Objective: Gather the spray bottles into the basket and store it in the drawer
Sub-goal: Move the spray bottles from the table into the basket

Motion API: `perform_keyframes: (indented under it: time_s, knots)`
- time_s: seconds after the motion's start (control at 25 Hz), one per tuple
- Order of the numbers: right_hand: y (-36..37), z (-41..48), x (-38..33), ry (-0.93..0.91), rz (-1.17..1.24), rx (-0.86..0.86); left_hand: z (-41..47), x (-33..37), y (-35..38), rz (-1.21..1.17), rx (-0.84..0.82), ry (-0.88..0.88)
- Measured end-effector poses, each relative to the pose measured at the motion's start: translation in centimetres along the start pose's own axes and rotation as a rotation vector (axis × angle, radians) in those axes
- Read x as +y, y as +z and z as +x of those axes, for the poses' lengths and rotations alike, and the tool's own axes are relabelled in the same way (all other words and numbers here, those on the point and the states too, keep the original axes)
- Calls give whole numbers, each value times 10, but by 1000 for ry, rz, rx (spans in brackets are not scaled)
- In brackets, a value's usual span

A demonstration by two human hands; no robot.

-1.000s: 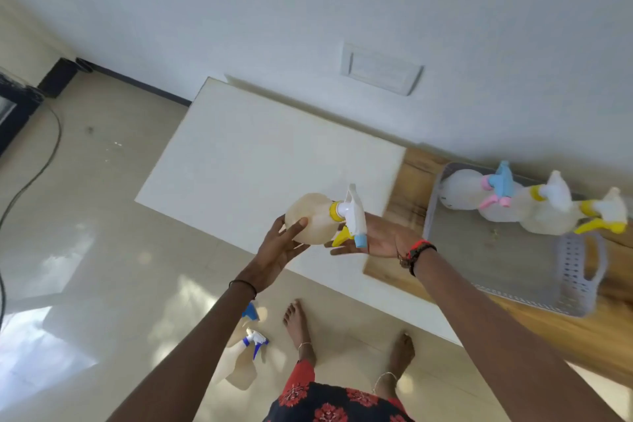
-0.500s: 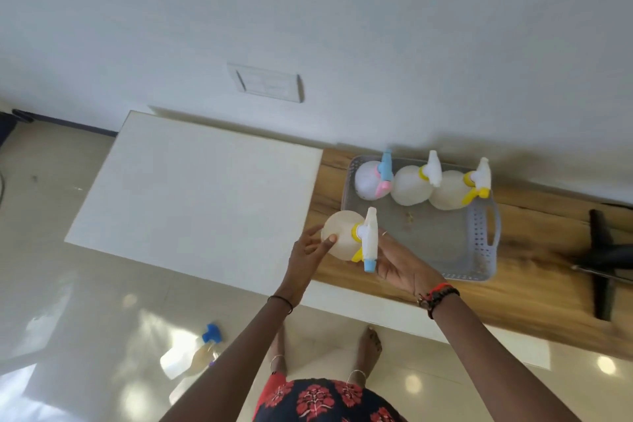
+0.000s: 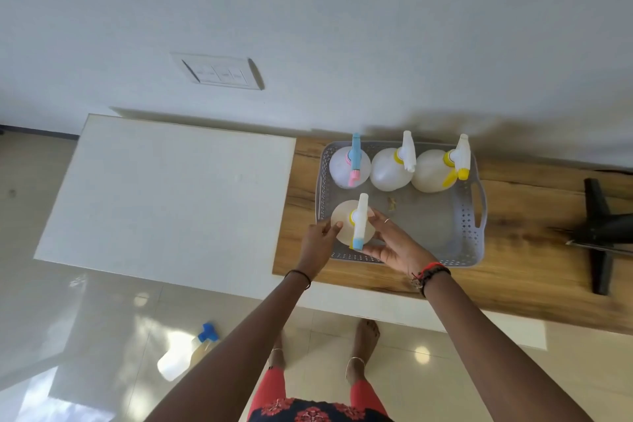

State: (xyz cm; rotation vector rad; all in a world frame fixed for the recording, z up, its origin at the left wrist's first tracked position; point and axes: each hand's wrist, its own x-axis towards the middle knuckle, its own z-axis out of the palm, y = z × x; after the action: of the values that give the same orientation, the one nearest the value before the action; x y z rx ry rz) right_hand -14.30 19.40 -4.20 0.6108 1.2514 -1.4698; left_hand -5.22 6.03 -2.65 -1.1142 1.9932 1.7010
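Observation:
A grey perforated basket (image 3: 469,216) sits on the wooden top. Three spray bottles stand along its far side: one with a blue and pink head (image 3: 349,166), one with a white head (image 3: 390,169) and one with a yellow trigger (image 3: 433,171). Over the basket's near left corner is a fourth spray bottle (image 3: 344,217) with a white head and blue nozzle. My left hand (image 3: 317,241) touches its left side. My right hand (image 3: 394,243) cups it from the right. Another spray bottle (image 3: 185,353) with a blue head lies on the floor at the lower left.
A white cabinet top (image 3: 164,192) lies left of the wooden top (image 3: 531,271). A black object (image 3: 599,233) rests on the wood at the right. A switch plate (image 3: 219,72) is on the wall behind. My bare feet stand on the tiled floor below.
Both hands have carried the white-headed bottle to the right, from in front of the white cabinet top into the basket's near left corner. The view has swung right and level.

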Motion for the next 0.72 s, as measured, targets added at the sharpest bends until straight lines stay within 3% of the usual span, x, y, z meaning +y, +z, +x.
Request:
perform_keyframes:
  time_s: [0.16,0.44,0.72]
  knots:
    - [-2,17,-3,16,-10,-1,10,2,14,138,70,-83]
    - [6,26,-7,14,18,140,15,1,24,41,106,-143]
    - [8,17,-8,73,-69,124,10,3,23,-3,107,-160]
